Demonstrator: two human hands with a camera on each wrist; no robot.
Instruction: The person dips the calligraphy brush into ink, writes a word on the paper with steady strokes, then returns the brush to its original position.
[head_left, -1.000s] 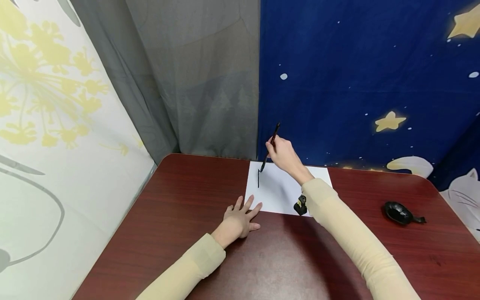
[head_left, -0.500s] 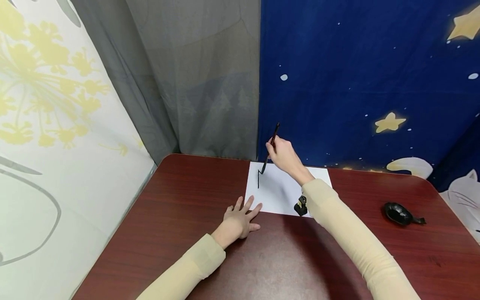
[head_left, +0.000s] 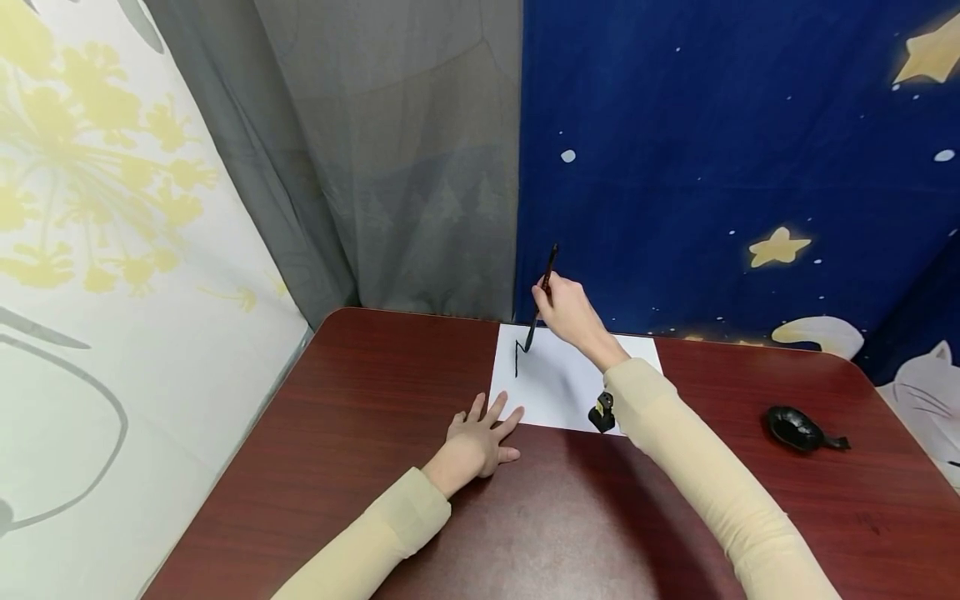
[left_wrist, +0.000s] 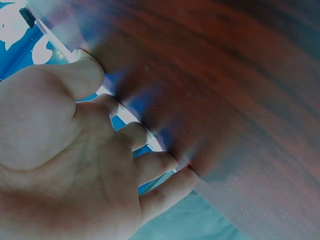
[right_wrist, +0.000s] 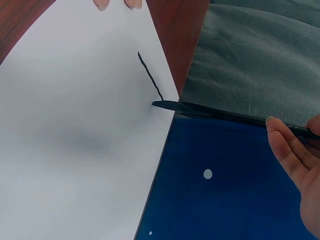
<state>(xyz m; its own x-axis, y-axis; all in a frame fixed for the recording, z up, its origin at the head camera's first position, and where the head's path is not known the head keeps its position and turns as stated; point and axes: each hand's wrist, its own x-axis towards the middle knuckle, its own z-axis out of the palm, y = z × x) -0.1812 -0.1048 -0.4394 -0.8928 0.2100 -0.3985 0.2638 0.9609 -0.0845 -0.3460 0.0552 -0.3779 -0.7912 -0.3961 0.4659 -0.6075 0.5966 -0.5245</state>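
My right hand pinches a dark, slim brush by its upper part. In the right wrist view the dark tip of the brush touches the white paper near its far edge, beside a thin black line. From the head, the black mark is an upright stroke with a short slant running down from its top to the tip. My left hand lies with spread, straight fingers at the near left corner of the paper; the left wrist view shows its palm over the table.
On the right of the reddish-brown table sits a small black dish with a short handle-like end. A grey curtain and a blue starry one hang behind the table's far edge. A white patterned cloth hangs at left.
The brush tip has moved slightly down and to the right, lengthening the slanted part of the black line. The left hand has stayed in place.
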